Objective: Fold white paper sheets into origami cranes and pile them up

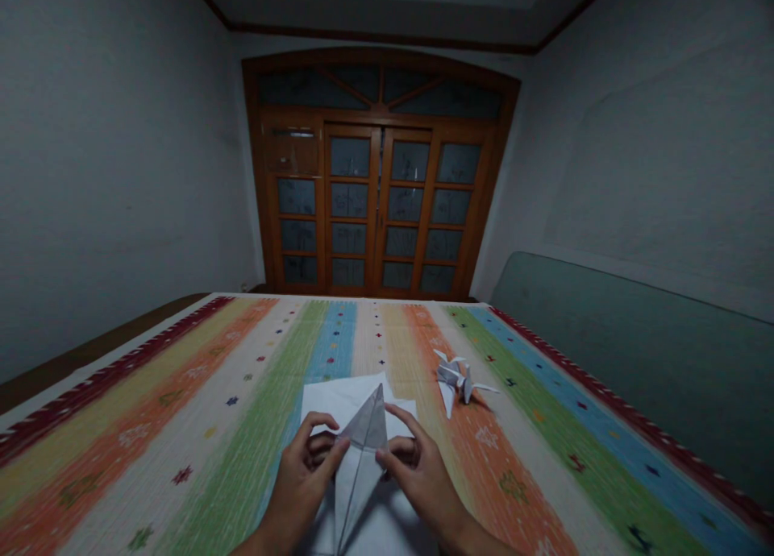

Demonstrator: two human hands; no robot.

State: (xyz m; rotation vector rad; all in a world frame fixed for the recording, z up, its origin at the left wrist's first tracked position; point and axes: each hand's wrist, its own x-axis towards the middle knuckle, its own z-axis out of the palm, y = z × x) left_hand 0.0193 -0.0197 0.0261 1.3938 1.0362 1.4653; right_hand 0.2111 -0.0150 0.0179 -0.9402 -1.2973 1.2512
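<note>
Both hands work at the near edge of the striped cloth (181, 427), about the middle of its width. Between them is a folded paper (363, 447), a long narrow kite shape. Its sharp tip points toward the far edge and stands a little off the surface, and its tail runs back between the wrists.

The left hand (302, 471) is half closed, its thumb and curled fingers pinching the fold's left flap near the widest part. The right hand (423, 471) mirrors it, thumb and forefinger closed on the right flap and the other fingers tucked under. The two hands are just beside each other, with only the paper between them.

Under the fold lie loose white sheets (339, 399), spread flat, their corners showing past the fingers toward the far edge. A finished paper crane (460, 379) sits to the right of the sheets, near them but apart, with its wings out.

Nothing lies between the hands and the crane, and the cloth beyond it is bare stripes. At the far end of the room stands a wooden glazed door (378, 209). A green panel (634, 354) runs along the cloth's right edge below the wall.
</note>
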